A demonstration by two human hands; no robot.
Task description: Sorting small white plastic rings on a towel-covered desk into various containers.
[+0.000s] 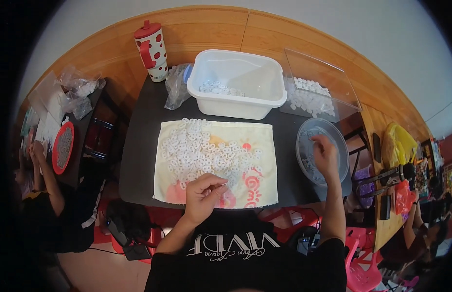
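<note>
A pile of small white plastic pieces with holes (pixel 199 151) lies spread on a cream cloth with pink and red prints (pixel 265 146). Over the cloth's near edge, my left hand (pixel 202 198) is closed in a pinch; a tiny pale thing may sit at its fingertips, too small to name. My right hand (pixel 325 155) reaches into a round clear tub (pixel 343 146) at the right, fingers curled down over small grey pieces (pixel 308 158). What its fingertips hold, if anything, is hidden.
Behind the cloth stands a white basin (pixel 240 104) with some white pieces inside. A clear box (pixel 316 104) of white discs, a plastic bag (pixel 178 90) and a red-dotted tumbler (pixel 153 53) are around it. Other people work at side tables, one near a red tray (pixel 64 147).
</note>
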